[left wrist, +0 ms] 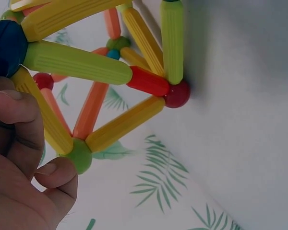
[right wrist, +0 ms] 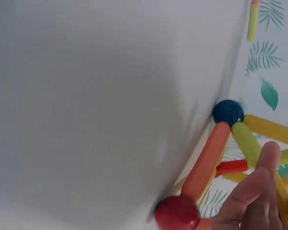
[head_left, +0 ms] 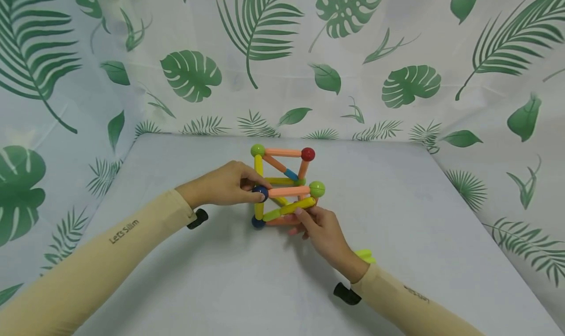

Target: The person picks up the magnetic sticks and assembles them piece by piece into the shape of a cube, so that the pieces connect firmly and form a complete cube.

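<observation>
A frame of magnetic building rods and balls stands on the table in the head view, with a red ball (head_left: 308, 154) and a light green ball (head_left: 258, 150) at its back top corners. At the front left, my left hand (head_left: 227, 183) pinches a dark blue ball (head_left: 261, 193) that joins an orange rod (head_left: 289, 191) and an upright yellow rod (head_left: 259, 210). Thumb and fingers of my right hand (head_left: 325, 235) hold a slanting yellow rod (head_left: 298, 206), in line with a lime piece running to the lower blue ball (head_left: 258, 222). Its upper end is close under another green ball (head_left: 317, 189).
A lime green rod (head_left: 364, 255) lies on the white table (head_left: 410, 218), partly behind my right wrist. Leaf-printed cloth (head_left: 282, 95) hangs behind the table and along both sides. Black wrist devices (head_left: 346, 294) stick out below the sleeves.
</observation>
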`<state>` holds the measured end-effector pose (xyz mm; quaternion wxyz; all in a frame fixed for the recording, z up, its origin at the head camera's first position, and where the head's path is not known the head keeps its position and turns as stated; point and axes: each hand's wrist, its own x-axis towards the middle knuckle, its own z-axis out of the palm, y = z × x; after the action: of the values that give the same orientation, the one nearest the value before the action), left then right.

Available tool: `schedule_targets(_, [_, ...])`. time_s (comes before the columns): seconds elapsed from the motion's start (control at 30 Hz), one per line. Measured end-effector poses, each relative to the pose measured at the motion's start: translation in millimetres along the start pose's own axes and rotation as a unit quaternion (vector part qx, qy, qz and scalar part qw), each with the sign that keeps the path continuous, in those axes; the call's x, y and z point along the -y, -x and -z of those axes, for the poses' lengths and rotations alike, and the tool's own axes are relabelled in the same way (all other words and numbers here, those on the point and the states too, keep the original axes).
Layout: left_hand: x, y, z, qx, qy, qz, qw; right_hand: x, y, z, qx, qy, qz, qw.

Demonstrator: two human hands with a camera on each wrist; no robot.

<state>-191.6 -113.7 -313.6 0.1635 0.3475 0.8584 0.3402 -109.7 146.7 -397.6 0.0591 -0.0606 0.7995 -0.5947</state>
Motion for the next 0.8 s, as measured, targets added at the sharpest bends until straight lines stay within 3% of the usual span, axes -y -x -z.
schedule_targets(0.4, [2.2,0.8,1.2,-0.002,-0.006,0.006,1.0000,-1.9,-5.7,9.9,0.000,0.065,0.050,0.997])
schedule_targets(0.63, [1.6,0.8,1.3,0.003,0.002,0.006,1.0000,-2.5,-2.4,28.7,-0.044,0.130,0.075,0.988])
schedule_targets(0.8, [1.1,1.0,1.9,0.003,0.005,0.008,0.9999,-5.6,-1.1,44.9,-0.069,0.143,0.128,0.979])
